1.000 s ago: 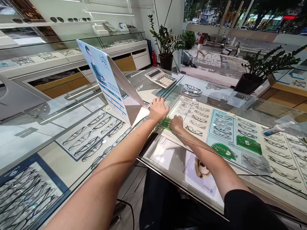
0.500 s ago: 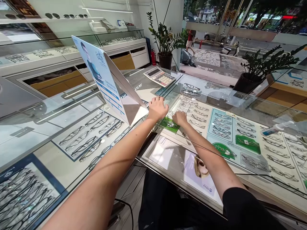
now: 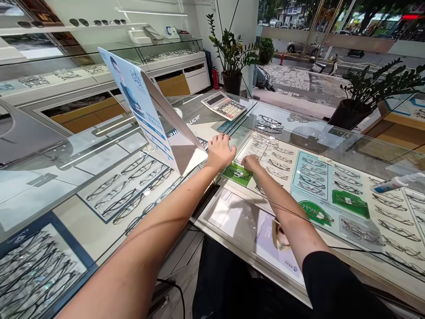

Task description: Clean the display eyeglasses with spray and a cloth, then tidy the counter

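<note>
The glass-topped display table point(image 3: 99, 146) carries one folded white advertising stand with blue print point(image 3: 146, 113) near its middle and one grey desk calculator point(image 3: 225, 105) towards the far edge; a white tube with a blue band point(image 3: 395, 182) lies at the right edge. Under the glass, rows of spectacle frames point(image 3: 133, 186) lie on pale trays, too many to count. Two potted green plants stand beyond the far edge, one point(image 3: 231, 57) by the white pillar and one point(image 3: 368, 91) to the right.

Inside the case there are two flat green rectangular display pads: one point(image 3: 237, 173) lies at the near inner corner of the tray, between the two hands, with a pair of spectacles on it; the other point(image 3: 350, 200) lies well apart towards the right.

The left hand point(image 3: 220, 150) rests palm down on the glass edge just beside the stand, grip released, holding nothing. The right hand point(image 3: 251, 162) reaches under the glass with fingers curled at the far edge of the nearer pad; whether its grip grasps anything, I cannot tell.
</note>
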A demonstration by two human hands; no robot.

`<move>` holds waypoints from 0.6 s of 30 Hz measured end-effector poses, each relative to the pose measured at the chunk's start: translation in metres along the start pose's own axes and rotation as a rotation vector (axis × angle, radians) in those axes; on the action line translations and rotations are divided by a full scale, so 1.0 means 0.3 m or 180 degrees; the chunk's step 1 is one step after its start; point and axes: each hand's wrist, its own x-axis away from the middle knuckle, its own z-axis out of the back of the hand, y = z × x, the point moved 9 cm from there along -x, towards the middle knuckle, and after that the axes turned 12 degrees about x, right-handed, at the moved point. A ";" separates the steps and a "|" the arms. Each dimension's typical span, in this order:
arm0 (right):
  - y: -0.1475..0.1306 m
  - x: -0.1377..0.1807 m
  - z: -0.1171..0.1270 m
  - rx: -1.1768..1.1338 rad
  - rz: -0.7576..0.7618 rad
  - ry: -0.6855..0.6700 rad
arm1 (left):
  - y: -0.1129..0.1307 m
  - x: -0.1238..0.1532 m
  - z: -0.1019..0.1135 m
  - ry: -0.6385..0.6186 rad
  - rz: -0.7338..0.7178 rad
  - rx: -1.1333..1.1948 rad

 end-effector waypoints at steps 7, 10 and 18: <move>0.002 0.011 -0.017 -0.0077 -0.0033 -0.0063 | 0.001 0.000 -0.002 0.0002 -0.0001 -0.0044; 0.007 0.025 -0.014 -0.0135 -0.0080 -0.0074 | -0.001 -0.001 -0.004 -0.0009 0.0016 -0.0034; 0.005 0.051 0.007 -0.0168 -0.0110 -0.0034 | -0.008 -0.005 -0.009 0.0020 0.0007 -0.0007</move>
